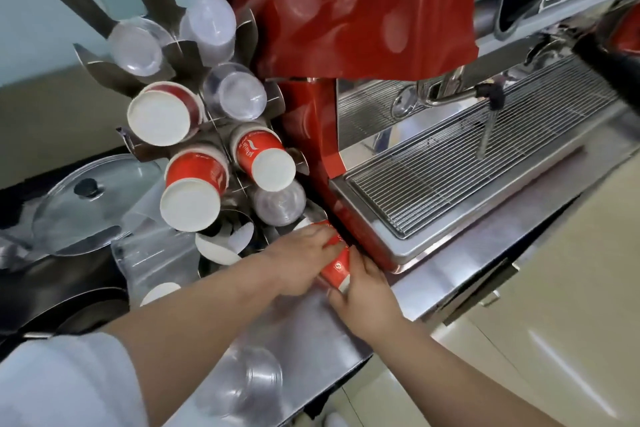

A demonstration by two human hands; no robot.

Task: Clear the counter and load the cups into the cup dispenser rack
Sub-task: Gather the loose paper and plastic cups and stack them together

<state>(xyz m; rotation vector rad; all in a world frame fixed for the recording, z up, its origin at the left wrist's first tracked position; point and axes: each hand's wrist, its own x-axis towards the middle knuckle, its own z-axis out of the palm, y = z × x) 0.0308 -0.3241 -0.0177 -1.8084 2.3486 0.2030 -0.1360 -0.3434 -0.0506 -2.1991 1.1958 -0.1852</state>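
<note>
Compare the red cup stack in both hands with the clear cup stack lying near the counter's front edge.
The red cup stack is opaque paper, gripped by the left hand and right hand. The clear cup stack is see-through plastic and lies untouched. Both are off the rack.

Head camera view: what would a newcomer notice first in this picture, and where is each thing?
First, the glossy red espresso machine filling the upper middle and right. To its left stands the cup dispenser rack, with red paper cups and clear plastic cups pointing outward. At the rack's foot, the left hand and right hand together hold a red cup stack.
</note>
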